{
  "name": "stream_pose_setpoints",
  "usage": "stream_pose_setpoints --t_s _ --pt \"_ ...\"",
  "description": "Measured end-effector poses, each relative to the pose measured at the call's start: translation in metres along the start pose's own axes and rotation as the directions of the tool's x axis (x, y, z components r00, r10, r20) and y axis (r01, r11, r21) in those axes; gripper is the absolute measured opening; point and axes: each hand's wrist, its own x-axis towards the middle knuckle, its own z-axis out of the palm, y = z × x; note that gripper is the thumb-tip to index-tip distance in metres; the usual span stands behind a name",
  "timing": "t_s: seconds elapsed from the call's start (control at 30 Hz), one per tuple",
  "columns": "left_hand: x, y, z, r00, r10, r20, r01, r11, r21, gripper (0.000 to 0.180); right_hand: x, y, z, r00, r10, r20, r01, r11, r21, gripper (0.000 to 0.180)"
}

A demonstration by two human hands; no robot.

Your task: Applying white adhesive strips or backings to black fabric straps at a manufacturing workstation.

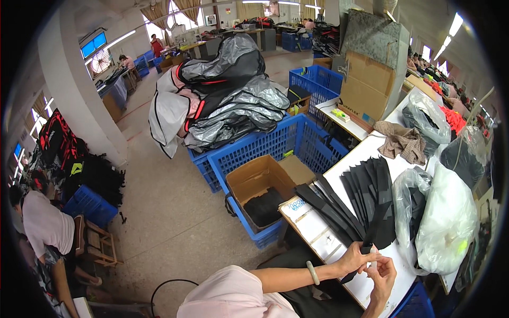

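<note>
At the near part of a white table (325, 245), my left hand (350, 260), with a pale bangle at the wrist, pinches a black fabric strip (377, 224). My right hand (384, 274) meets it from the right, fingers pressed together around a small whitish piece (373, 256) at the strip's near end; I cannot make out what that is. Just beyond my hands, a fan of black strips (356, 186) lies spread on the table. Another row of longer black strips (313, 204) lies along the left edge.
Clear plastic bags (446, 220) crowd the table's right side, with a checked cloth (402, 142) farther back. Left of the table, a blue crate (216, 159) holds a cardboard box (261, 170) with black pieces inside. Silver-black covers (233, 100) are heaped behind. A person (49, 228) sits far left.
</note>
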Motion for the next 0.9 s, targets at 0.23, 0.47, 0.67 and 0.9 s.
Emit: stream_pose_setpoints --t_s 0.23,0.47,0.67,0.9 --pt "0.0 0.011 0.001 0.996 0.021 0.086 -0.025 0.999 0.043 0.023 0.004 0.03 -0.015 1.0 -0.013 -0.019 0.014 0.998 0.066 0.025" --pt "0.001 0.018 -0.002 0.985 0.02 0.174 -0.028 0.999 0.044 0.024 0.005 0.033 -0.01 1.0 -0.004 0.0 0.004 0.978 0.208 0.027" --pt "-0.003 0.02 -0.001 0.974 0.012 0.224 -0.062 0.975 0.215 0.024 -0.002 0.018 -0.017 0.995 0.024 0.096 -0.035 0.993 0.115 0.027" --pt "0.004 0.026 -0.001 0.987 0.027 0.16 -0.053 0.986 0.16 0.024 0.006 0.02 -0.01 0.999 -0.023 -0.038 0.03 0.98 0.195 0.023"
